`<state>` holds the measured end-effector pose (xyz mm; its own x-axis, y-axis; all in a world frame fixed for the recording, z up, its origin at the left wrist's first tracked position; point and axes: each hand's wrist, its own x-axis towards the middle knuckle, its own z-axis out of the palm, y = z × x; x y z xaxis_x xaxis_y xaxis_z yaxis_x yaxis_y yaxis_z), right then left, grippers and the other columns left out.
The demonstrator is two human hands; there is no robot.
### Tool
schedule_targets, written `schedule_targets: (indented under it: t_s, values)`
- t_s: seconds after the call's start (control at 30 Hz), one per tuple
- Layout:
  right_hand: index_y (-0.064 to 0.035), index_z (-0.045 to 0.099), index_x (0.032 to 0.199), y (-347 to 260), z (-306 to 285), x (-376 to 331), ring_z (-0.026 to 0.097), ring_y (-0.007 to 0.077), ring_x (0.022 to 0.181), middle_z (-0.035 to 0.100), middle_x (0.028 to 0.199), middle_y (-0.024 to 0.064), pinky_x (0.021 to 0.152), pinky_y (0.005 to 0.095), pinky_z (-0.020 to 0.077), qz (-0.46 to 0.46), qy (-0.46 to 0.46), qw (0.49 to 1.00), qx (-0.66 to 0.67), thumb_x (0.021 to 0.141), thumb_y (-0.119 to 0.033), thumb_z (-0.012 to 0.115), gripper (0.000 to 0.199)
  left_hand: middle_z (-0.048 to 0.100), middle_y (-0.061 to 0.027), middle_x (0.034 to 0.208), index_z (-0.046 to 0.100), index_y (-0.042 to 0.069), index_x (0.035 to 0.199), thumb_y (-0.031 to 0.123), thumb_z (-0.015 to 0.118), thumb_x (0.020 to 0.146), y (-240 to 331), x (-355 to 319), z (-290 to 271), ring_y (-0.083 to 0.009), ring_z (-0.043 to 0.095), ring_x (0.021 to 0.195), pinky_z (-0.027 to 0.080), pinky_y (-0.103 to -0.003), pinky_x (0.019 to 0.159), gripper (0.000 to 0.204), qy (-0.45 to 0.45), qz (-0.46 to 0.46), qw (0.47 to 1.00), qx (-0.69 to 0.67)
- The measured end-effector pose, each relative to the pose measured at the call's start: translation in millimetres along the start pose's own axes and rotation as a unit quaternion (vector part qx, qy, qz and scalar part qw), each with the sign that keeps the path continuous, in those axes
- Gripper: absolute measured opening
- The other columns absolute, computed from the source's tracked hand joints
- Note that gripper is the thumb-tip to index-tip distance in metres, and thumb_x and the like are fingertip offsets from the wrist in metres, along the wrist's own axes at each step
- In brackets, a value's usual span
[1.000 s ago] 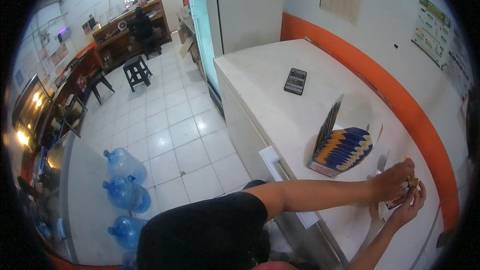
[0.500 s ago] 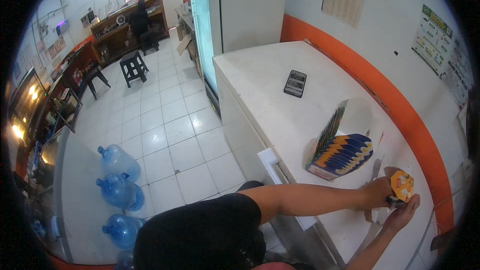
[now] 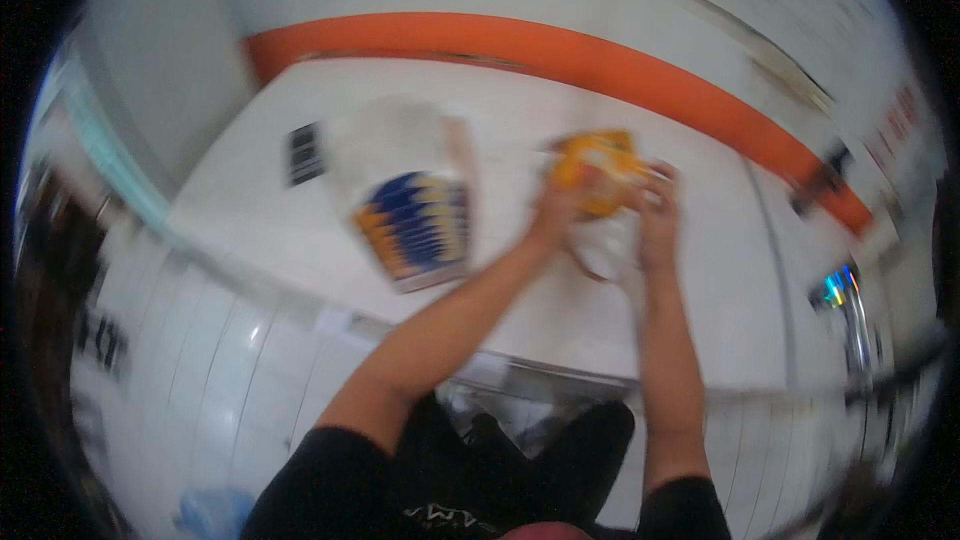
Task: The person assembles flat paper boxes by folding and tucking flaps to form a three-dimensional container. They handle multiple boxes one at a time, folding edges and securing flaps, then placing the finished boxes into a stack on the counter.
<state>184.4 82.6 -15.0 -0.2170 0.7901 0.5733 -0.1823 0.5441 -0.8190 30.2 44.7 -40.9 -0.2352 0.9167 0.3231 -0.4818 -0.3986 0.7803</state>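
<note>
A yellow printed package (image 3: 600,172), smeared by motion, is held above the white worktop (image 3: 715,300). My left hand (image 3: 556,208) grips its left side with fingers closed, partly hidden behind it. At its right edge, my right hand (image 3: 657,202) has bent fingers closed on the package. A thin strap or band, too blurred to identify, curves just below the package. To the left of my left forearm stands a fanned row of blue, orange and cream cartons (image 3: 415,225).
A dark phone (image 3: 305,153) lies at the worktop's far left. An orange band (image 3: 430,35) runs along the wall behind. A shiny metal object (image 3: 850,315) is at the right. A blue water jug (image 3: 215,512) shows at the lower left above floor tiles.
My view has swung to the right, so worktop, cartons and phone appear further left. Both hands still hold the yellow package, now seen more squarely in front of me.
</note>
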Motion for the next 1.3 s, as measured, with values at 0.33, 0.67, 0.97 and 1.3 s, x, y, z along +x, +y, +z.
schedule_targets:
  t_s: [0.33, 0.67, 0.97, 1.3]
  values:
    - [-0.0063, 0.062, 0.078, -22.9, 10.1, -2.6, 0.056, 0.0126, 0.108, 0.045, 0.123, 0.0018, 0.089, 0.0294, 0.0546, 0.009, -0.005, 0.999, 0.044, 0.087, -0.006, 0.079, 0.020, 0.064, -0.0123, 0.129, 0.052, -0.001, 0.137, 0.025, 0.065, 0.102, 49.5, -27.3, 25.3, -0.0256, 0.065, 0.116, 0.056, -0.042, 0.099, 0.046, 0.049, -0.073, 0.993, -0.074]
    - [-0.0044, 0.066, 0.082, -13.2, 7.7, 0.7, 0.057, 0.0128, 0.106, 0.044, 0.123, 0.0029, 0.090, 0.0284, 0.0532, 0.005, -0.009, 1.000, 0.022, 0.088, -0.007, 0.080, 0.015, 0.060, -0.0107, 0.136, 0.049, 0.003, 0.142, 0.016, 0.071, 0.098, 45.7, -24.8, 25.8, -0.0190, 0.064, 0.115, 0.052, -0.034, 0.102, 0.051, -0.012, 0.013, 0.998, 0.065]
    - [-0.0037, 0.065, 0.085, -3.5, 12.4, 0.2, 0.057, 0.0134, 0.108, 0.044, 0.122, 0.0039, 0.098, 0.0311, 0.0507, -0.037, -0.006, 0.999, 0.003, 0.088, -0.007, 0.080, 0.015, 0.065, -0.0089, 0.127, 0.054, 0.002, 0.139, 0.013, 0.074, 0.095, 54.7, -25.2, 25.2, -0.0184, 0.064, 0.114, 0.053, -0.034, 0.099, 0.049, 0.004, 0.025, 0.999, 0.045]
    - [-0.0091, 0.058, 0.116, -8.9, 7.4, -1.6, 0.054, 0.0146, 0.098, 0.054, 0.108, 0.0036, 0.090, 0.0302, 0.0480, -0.066, 0.034, 0.995, -0.068, 0.084, -0.019, 0.086, 0.044, 0.064, -0.0065, 0.130, 0.051, 0.004, 0.140, 0.021, 0.075, 0.096, 47.3, -28.1, 16.1, -0.0165, 0.061, 0.117, 0.050, -0.032, 0.100, 0.053, -0.094, -0.061, 0.979, 0.171]
